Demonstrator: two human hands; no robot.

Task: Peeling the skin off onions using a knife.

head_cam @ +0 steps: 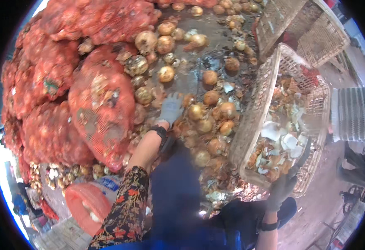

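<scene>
My left hand [171, 107], in a pale grey glove, reaches palm-down among loose onions, beside a brown onion [188, 100]. I see nothing held in it, though its underside is hidden. A cluster of yellow-skinned onions [205, 125] lies just right of it on the dark work surface [190, 79]. My right hand [277, 192], also gloved and blurred by motion, is at the near end of a plastic crate [260, 118]. From it sticks up a dark, narrow blade, apparently a knife [306, 154]. The crate holds onion skins and white onion pieces [290, 142].
Red mesh sacks of onions [102, 103] are heaped on the left. A second crate [323, 34] stands at the far right, behind the first. A pink bag [88, 206] sits low on the left. Beyond the crate, a person's dark-clothed leg [359, 167] shows beside a striped woven bag [354, 114].
</scene>
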